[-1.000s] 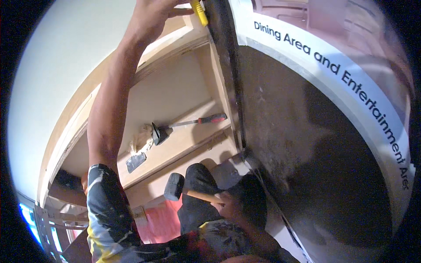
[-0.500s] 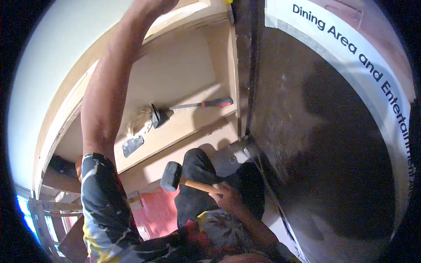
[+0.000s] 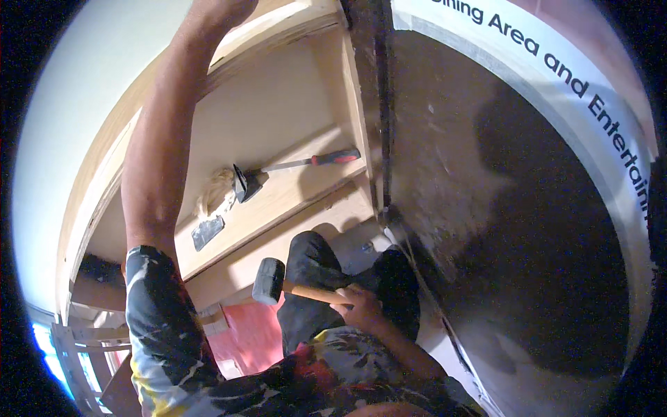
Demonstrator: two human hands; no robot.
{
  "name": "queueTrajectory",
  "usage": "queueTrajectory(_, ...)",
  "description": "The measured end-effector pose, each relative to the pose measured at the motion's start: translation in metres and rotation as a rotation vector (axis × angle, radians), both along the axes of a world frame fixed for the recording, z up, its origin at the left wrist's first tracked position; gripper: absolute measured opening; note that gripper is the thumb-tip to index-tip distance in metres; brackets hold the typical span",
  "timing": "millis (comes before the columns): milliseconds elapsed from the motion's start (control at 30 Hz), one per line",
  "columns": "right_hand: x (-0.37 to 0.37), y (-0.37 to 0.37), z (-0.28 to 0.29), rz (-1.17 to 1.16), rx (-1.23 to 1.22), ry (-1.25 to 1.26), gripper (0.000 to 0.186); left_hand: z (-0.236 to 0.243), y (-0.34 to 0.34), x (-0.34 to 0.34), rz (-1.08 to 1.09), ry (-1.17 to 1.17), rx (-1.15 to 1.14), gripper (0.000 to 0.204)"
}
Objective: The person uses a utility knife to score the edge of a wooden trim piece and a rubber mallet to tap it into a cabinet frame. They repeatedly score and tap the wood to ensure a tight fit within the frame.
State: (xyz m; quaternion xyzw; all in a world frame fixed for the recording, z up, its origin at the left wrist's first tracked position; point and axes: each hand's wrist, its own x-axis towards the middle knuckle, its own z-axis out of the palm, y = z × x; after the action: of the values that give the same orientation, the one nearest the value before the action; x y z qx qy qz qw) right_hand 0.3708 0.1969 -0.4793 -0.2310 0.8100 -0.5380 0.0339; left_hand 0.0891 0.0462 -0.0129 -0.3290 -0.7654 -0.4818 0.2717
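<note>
Head view: with the picture read as a clock face, the right hand (image 3: 361, 311) sits low, near half past five, its fingers wrapped around the wooden handle of a black-headed mallet (image 3: 268, 281). The mallet lies almost level, its head at about ten o'clock from the grip, beside the knee of the dark trousers (image 3: 309, 260). The left arm reaches up toward eleven o'clock, where the left hand (image 3: 224, 10) is cut by the upper edge, near the curved wooden frame (image 3: 97, 163); I cannot tell whether its fingers are spread, pressed together or pinching something.

At eleven o'clock, nearer the middle, a wooden shelf (image 3: 278, 201) carries a long-shanked tool (image 3: 337, 157) with a red and black handle, a dark wedge-shaped piece (image 3: 240, 184), a pale crumpled bundle (image 3: 219, 189) and a flat grey piece (image 3: 208, 233). Neither hand touches any of these. A dark brown panel (image 3: 445, 181) fills the side from one to five o'clock, with a white printed strip (image 3: 556, 45) curving along its outer rim.

The step in hand looks like a reach overhead with the left, the mallet held low rather than striking. A next move with the mallet would call for lifting its head clear of the knee and shelf edge, and keeping the left fingers out of its path.
</note>
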Motion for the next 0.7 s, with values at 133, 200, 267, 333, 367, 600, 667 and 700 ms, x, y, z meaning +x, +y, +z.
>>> queueTrajectory(133, 0.014, -0.009, -0.011, 0.007, -0.01, -0.035, 0.038, 0.011, -0.011, 0.008, 0.014, 0.011, -0.084, 0.037)
queueTrajectory(200, 0.014, -0.009, -0.014, -0.028, -0.023, -0.041, 0.038, 0.01, -0.01, 0.003, 0.002, 0.006, -0.091, 0.036)
queueTrajectory(267, 0.01, -0.005, -0.008, -0.021, 0.083, -0.011, 0.038, 0.008, -0.007, 0.003, 0.01, 0.008, -0.095, 0.035)
queueTrajectory(333, 0.008, -0.003, -0.005, -0.007, 0.124, 0.004, 0.038, 0.008, -0.009, 0.0, 0.0, 0.015, -0.101, 0.035)
queueTrajectory(367, 0.007, -0.004, -0.007, 0.001, 0.112, 0.003, 0.038, 0.009, -0.011, -0.001, -0.003, 0.019, -0.104, 0.035)
queueTrajectory(600, 0.009, -0.005, -0.012, 0.015, 0.092, 0.004, 0.037, 0.005, -0.01, 0.006, -0.032, 0.064, -0.096, 0.038)
queueTrajectory(667, 0.008, -0.004, -0.013, 0.039, 0.089, -0.01, 0.037, 0.002, -0.005, 0.008, -0.006, 0.093, -0.078, 0.039)
queueTrajectory(700, 0.009, -0.002, -0.014, 0.049, 0.091, -0.019, 0.037, 0.001, -0.004, 0.008, 0.001, 0.091, -0.088, 0.039)
